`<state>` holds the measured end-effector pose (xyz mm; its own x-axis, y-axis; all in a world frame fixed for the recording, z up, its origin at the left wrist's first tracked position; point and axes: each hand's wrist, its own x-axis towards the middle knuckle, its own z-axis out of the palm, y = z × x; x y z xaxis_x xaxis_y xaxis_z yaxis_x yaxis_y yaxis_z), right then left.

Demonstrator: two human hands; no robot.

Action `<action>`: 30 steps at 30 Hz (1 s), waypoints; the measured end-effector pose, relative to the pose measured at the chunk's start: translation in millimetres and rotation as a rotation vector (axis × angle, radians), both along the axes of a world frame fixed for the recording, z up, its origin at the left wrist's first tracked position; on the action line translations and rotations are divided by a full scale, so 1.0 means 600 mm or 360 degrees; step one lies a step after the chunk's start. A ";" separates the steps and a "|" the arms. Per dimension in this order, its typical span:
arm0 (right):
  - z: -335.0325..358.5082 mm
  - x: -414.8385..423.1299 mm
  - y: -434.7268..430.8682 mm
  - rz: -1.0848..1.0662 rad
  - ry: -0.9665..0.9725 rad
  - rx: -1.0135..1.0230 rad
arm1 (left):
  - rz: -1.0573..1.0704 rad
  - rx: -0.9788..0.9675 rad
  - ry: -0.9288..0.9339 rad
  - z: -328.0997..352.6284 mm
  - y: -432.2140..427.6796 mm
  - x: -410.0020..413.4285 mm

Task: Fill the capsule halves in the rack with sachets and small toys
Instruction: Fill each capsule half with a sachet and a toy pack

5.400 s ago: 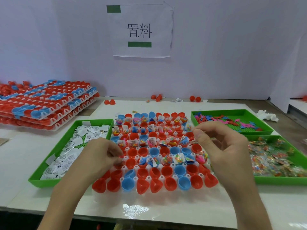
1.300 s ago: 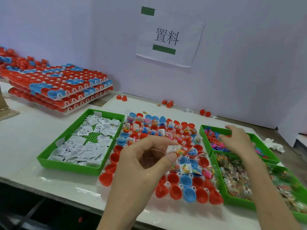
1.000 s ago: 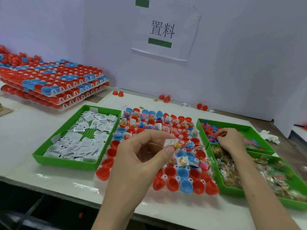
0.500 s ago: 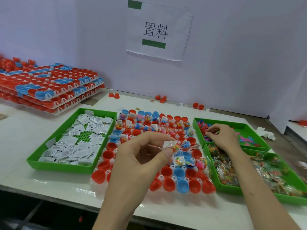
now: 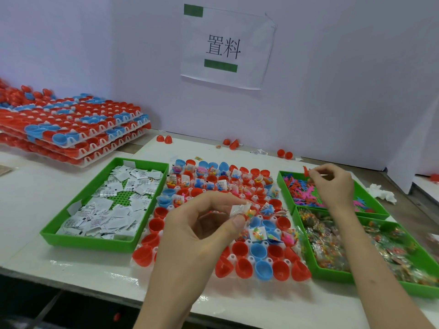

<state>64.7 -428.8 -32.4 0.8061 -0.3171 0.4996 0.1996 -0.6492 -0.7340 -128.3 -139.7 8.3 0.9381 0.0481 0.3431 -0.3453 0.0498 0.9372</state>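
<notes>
Red and blue capsule halves in a white rack at the middle of the table — far rows loaded with sachets and little toys, nearest rows empty. Above the rack's middle, left hand, thumb and forefinger pinching a clear packet of coloured bits. Over the far right green tray, right hand, fingertips nipping a small red toy, lifted clear of the heap of toys in pink, blue and red. Nearer on the right, a second green tray full of clear packets. Left of the rack, a third green tray of white sachets — touching the rack or just beside it, hard to tell. Far left, stacked racks of more halves. On the wall, a paper sign.
</notes>
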 end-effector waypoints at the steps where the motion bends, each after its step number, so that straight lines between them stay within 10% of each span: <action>1: 0.013 -0.004 0.003 0.0096 -0.0020 0.0113 | -0.0001 -0.0016 0.0006 0.000 0.002 0.000; 10: 0.123 -0.139 0.092 0.0788 -0.0246 0.0777 | 0.0057 -0.0078 0.0004 -0.007 -0.006 0.007; 30: 0.074 -0.284 0.198 0.1122 0.0056 0.0672 | 0.0063 0.0012 -0.0060 -0.005 -0.023 0.002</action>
